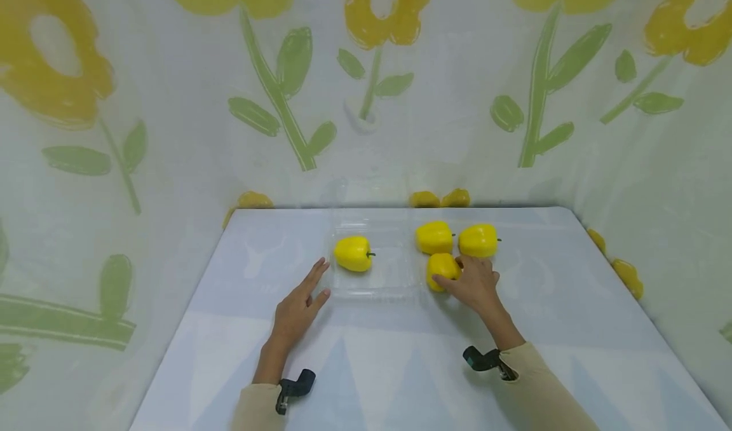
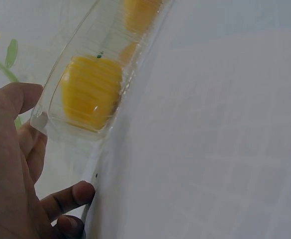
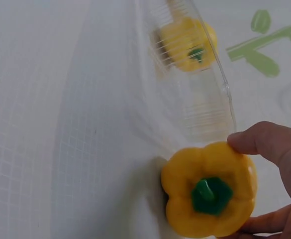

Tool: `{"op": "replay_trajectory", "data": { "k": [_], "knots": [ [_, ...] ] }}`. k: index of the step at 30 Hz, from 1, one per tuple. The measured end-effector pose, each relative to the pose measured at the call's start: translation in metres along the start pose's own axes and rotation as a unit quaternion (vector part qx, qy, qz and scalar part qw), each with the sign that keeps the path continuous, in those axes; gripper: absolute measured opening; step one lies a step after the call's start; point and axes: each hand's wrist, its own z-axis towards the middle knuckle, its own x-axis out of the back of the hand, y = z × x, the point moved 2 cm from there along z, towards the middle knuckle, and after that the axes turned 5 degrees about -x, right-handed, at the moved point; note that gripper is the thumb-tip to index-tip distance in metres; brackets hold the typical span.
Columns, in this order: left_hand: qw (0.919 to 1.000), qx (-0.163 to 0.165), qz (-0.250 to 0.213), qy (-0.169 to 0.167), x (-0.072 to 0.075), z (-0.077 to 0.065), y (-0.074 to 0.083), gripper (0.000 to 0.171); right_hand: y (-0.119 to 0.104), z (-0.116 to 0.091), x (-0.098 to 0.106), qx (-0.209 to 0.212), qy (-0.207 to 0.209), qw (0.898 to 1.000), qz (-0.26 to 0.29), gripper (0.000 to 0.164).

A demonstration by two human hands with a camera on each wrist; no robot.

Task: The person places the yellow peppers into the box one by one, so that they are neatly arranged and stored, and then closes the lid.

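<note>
A clear plastic container (image 1: 394, 274) lies on the table with one yellow bell pepper (image 1: 352, 253) in its left part. My left hand (image 1: 295, 310) is at the container's left edge, fingers extended, the fingertips right at the rim in the left wrist view. Just right of the container, my right hand (image 1: 476, 283) grips another yellow bell pepper (image 1: 442, 271) between thumb and fingers. Its green stem (image 3: 209, 195) faces the right wrist camera. Two more yellow bell peppers (image 1: 433, 237) (image 1: 479, 240) lie side by side behind it, stems to the right.
The white table (image 1: 366, 367) has a pale blue triangle pattern. At its far edge hangs a flower-printed curtain (image 1: 440, 100), which also runs along both sides. A small black camera is strapped to each wrist, over beige sleeves (image 1: 543, 386).
</note>
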Motion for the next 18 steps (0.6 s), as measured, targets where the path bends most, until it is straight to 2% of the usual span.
{"op": "replay_trajectory", "data": {
  "k": [6,11,18],
  "knots": [
    [1.0000,0.000,0.009,0.005,-0.003,-0.001,-0.002,0.060,0.009,0.001,0.004,-0.004,-0.019,0.999,0.027,0.074],
    [0.9999,-0.001,0.011,0.008,-0.002,-0.002,-0.003,0.060,0.011,0.002,0.006,0.004,-0.033,0.999,0.024,0.073],
    [0.9999,-0.006,0.005,0.013,-0.005,0.000,-0.004,0.059,0.013,0.001,0.003,0.019,-0.011,1.000,0.006,0.079]
  ]
}}
